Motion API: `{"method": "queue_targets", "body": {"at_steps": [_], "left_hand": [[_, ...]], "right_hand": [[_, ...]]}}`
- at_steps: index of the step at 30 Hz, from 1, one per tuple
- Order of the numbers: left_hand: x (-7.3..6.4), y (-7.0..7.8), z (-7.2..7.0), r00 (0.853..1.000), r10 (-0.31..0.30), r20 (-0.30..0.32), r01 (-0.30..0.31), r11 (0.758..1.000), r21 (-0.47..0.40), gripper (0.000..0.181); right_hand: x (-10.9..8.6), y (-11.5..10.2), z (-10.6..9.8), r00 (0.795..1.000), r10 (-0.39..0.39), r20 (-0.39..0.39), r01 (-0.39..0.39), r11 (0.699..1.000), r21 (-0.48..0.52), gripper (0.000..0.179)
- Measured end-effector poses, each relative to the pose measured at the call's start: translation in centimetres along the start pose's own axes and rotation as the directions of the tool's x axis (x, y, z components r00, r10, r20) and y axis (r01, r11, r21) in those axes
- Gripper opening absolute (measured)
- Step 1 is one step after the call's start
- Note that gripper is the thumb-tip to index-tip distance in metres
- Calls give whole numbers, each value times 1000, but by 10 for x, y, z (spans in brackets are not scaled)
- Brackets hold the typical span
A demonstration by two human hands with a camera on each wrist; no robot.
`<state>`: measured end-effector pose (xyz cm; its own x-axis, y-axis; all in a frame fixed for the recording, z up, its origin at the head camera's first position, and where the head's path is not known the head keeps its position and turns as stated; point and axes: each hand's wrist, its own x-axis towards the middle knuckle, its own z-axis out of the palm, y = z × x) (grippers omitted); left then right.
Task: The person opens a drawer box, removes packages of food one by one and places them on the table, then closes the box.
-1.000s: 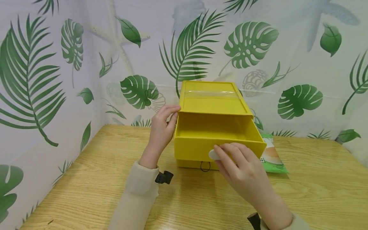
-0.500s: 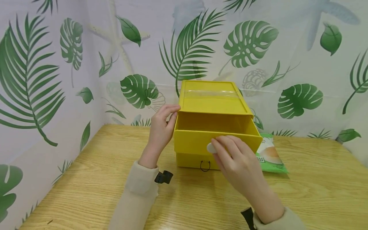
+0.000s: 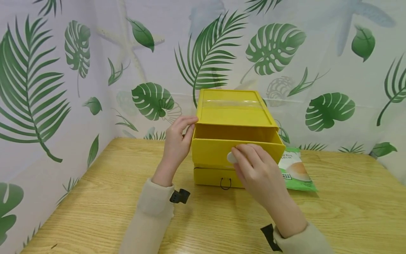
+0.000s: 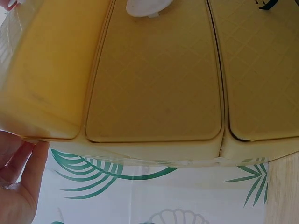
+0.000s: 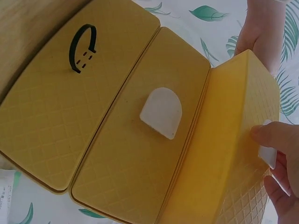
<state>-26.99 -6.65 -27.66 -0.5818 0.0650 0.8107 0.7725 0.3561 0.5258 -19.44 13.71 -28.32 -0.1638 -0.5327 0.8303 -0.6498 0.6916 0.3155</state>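
A yellow cabinet (image 3: 234,114) of stacked drawers stands on the table, its top drawer (image 3: 210,151) pulled partway out. My right hand (image 3: 258,173) pinches the white knob (image 3: 231,157) on that drawer's front between thumb and fingers. At the cabinet's left side, my left hand (image 3: 177,143) rests its fingertips against the upper edge. The right wrist view shows the middle drawer (image 5: 135,154) pushed in, with a white tab (image 5: 161,112). Below it, the bottom drawer (image 5: 42,121) carries a dark loop handle (image 5: 72,51). The far inside of the top drawer is hidden in the head view.
A green and white packet (image 3: 296,171) lies on the wooden table (image 3: 349,197) beside the cabinet's right side. Behind rises a leaf-patterned cloth (image 3: 222,46), which also covers the left side. Dark straps are on both wrists.
The top drawer has slid inward, and my right hand has gone forward with its knob. More of the bottom drawer's front now shows. My left hand has stayed against the cabinet.
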Motion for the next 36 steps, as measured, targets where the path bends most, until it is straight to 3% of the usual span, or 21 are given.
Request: {"method": "queue_targets", "body": {"at_steps": [4,7,18,27,36], "left_hand": [[0,0,0,1000,-4,-1,4,1000,6,17],[-1,0,0,1000,-5,-3,5,1000,9,17],[-1,1,-1,1000,-10,0,10,1000,10,18],[-1,0,0,1000,-4,-4,4,1000,7,18],[-1,1,0,1000,-3,-3,3,1000,5,17]], "right_hand": [[1,2,1,997,30,67,-30,1000,-7,24],[2,4,3,995,45,85,-44,999,-8,30],[-1,8,9,997,45,60,-45,999,0,28],[-2,9,15,999,30,-18,-30,999,27,30],[-5,11,14,996,62,58,-61,998,-17,28]]}}
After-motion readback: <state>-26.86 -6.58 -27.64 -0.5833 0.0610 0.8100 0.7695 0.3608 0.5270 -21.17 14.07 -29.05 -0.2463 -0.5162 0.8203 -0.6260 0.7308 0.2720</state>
